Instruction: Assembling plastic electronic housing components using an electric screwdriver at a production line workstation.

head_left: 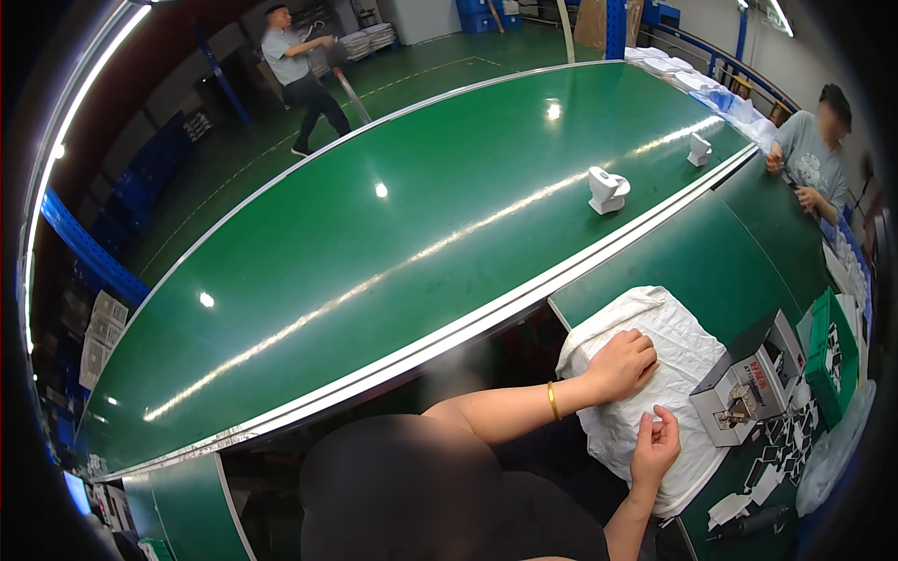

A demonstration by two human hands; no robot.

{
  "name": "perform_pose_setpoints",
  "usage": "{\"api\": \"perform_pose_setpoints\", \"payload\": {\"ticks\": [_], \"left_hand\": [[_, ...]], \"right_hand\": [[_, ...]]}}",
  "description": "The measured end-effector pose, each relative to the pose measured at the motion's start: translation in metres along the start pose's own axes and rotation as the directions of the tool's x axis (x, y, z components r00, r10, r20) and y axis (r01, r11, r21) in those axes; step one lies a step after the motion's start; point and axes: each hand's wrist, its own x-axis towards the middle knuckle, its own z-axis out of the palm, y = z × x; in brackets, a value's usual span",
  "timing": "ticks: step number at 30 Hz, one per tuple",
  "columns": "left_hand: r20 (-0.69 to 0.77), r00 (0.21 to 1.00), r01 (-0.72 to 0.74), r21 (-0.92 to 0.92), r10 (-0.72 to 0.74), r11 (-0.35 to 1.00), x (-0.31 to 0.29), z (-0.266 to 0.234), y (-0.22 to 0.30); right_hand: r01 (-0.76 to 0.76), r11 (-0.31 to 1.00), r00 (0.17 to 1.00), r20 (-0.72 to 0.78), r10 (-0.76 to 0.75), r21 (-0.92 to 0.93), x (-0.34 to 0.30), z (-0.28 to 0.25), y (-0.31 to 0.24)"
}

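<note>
A white cloth is spread over the green work table in front of me. My left hand, with a gold bangle at the wrist, rests on it with the fingers curled down. Whatever those fingers hold, if anything, is hidden. Nearer to me, my right hand is over the cloth's right part, palm turned inward. Its fingers are loosely bent, apart from the thumb, and nothing shows between them. Just right of the hands stands an open printed carton with small metal parts at its front.
Small black and white pieces lie beside a green bin, a clear plastic bag and a dark tool. Two white moulded units stand on the long green conveyor. One co-worker sits far right; another person walks beyond.
</note>
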Motion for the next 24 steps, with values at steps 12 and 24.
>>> {"api": "perform_pose_setpoints", "payload": {"ticks": [12, 24], "left_hand": [[0.02, 1.0, 0.007, 0.012, -0.008, 1.0, -0.013, -0.025, 0.015], [0.003, 1.0, -0.001, 0.019, 0.001, 1.0, -0.023, -0.041, 0.024]], "right_hand": [[0.006, 1.0, 1.0, 0.017, -0.006, -0.002, -0.023, 0.003, -0.028], [0.043, 0.996, 0.999, 0.006, -0.043, -0.083, -0.042, 0.006, -0.037]]}}
